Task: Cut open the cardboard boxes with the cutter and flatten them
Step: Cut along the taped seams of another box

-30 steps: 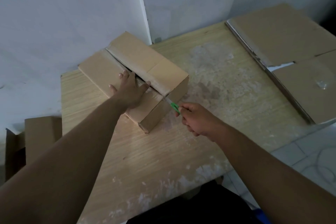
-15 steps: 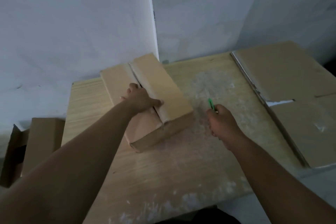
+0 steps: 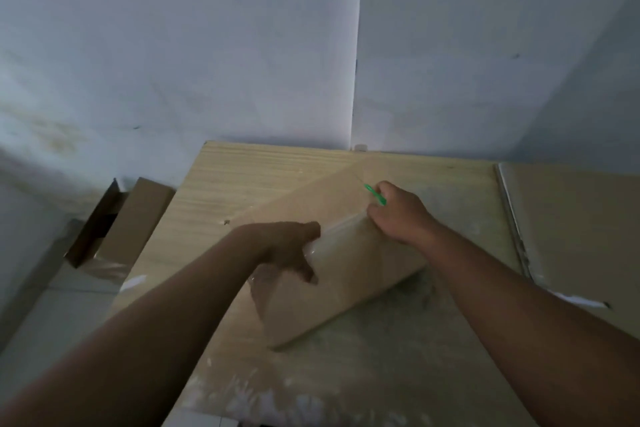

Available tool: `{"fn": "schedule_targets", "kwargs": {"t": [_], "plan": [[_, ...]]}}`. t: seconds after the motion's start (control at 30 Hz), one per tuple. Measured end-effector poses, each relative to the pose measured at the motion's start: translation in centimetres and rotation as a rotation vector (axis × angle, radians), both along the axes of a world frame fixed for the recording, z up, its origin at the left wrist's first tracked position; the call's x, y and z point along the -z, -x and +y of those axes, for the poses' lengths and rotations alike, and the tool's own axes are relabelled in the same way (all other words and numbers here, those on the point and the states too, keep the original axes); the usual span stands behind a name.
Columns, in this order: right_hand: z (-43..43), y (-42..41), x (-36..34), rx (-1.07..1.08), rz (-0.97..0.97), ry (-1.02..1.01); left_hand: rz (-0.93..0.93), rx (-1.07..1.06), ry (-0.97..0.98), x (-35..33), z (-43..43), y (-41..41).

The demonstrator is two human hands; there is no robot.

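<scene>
Gripping the box (image 3: 353, 274) with the left hand (image 3: 287, 246): the fingers are curling round its taped edge, at the box's 9 o'clock. The box is lying diagonally mid-table (image 3: 249, 177), blurred. The right hand (image 3: 398, 215) is clenching the green cutter (image 3: 375, 195) at the box's 1 o'clock, touching the cardboard; can't tell if the blade is out. Flat cardboard (image 3: 571, 225) is lying at the table's 3 o'clock. An open floor box (image 3: 131, 218) is sitting off the table at 9 o'clock.
</scene>
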State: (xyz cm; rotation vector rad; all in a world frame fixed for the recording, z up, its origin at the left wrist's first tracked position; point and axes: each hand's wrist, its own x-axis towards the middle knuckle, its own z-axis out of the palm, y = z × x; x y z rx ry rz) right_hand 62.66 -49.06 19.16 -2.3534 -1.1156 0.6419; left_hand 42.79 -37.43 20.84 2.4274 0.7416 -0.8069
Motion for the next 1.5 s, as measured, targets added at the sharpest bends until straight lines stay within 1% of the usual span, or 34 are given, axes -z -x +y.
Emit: {"fn": "schedule_targets", "kwargs": {"t": [0.07,0.1,0.13,0.17,0.23,0.27,0.3,0.4,0.5,0.57,0.63,0.7,0.8,0.87,0.9,1.13,1.5], "plan": [[-0.2,-2.1,0.2,-0.021,-0.092,0.122,0.076,0.082,-0.058,-0.3,0.3,0.8],[-0.4,-2.8,0.1,-0.016,-0.104,0.156,0.107,0.106,-0.115,-0.7,0.8,1.3],[-0.5,-3.3,0.1,-0.006,-0.074,0.173,0.13,0.117,-0.186,-1.0,1.5,1.6],[-0.7,-3.3,0.0,0.009,0.013,0.169,0.149,0.119,-0.268,-1.3,2.3,1.9],[-1.0,-2.7,0.1,0.07,0.284,0.136,0.163,0.102,-0.392,-1.8,3.8,2.1],[-1.1,-2.3,0.6,0.102,0.403,0.116,0.157,0.073,-0.392,-2.0,4.0,1.9],[-1.3,-1.8,1.2,0.14,0.501,0.091,0.15,0.029,-0.353,-2.0,3.7,1.5],[-1.9,-0.2,3.1,0.256,0.701,0.035,0.075,-0.045,-0.219,-0.9,0.3,-1.3],[-2.4,0.5,4.0,0.304,0.772,-0.01,-0.105,-0.007,-0.23,1.8,-4.7,-4.5],[-3.0,-0.2,3.7,0.295,0.799,-0.005,-0.21,-0.012,-0.224,3.2,-6.4,-5.5],[-4.1,-1.8,3.2,0.209,0.774,0.008,-0.242,0.012,-0.223,3.9,-6.5,-5.2],[-5.4,-3.7,2.6,0.048,0.679,0.043,-0.246,0.057,-0.246,4.0,-5.7,-4.8],[-6.5,-6.3,1.5,-0.265,0.407,0.198,-0.271,0.118,-0.304,3.4,-4.5,-4.8],[-6.4,-7.4,1.1,-0.401,0.256,0.28,-0.281,0.129,-0.302,3.0,-3.8,-5.0],[-6.2,-7.8,1.0,-0.438,0.222,0.296,-0.28,0.137,-0.295,2.8,-3.6,-5.2],[-3.9,-7.9,0.9,-0.54,0.204,0.258,-0.256,0.167,-0.273,2.7,-3.2,-5.9],[-0.7,-8.4,0.9,-0.676,0.177,0.406,-0.21,0.212,-0.258,2.7,-2.5,-6.3]]}}
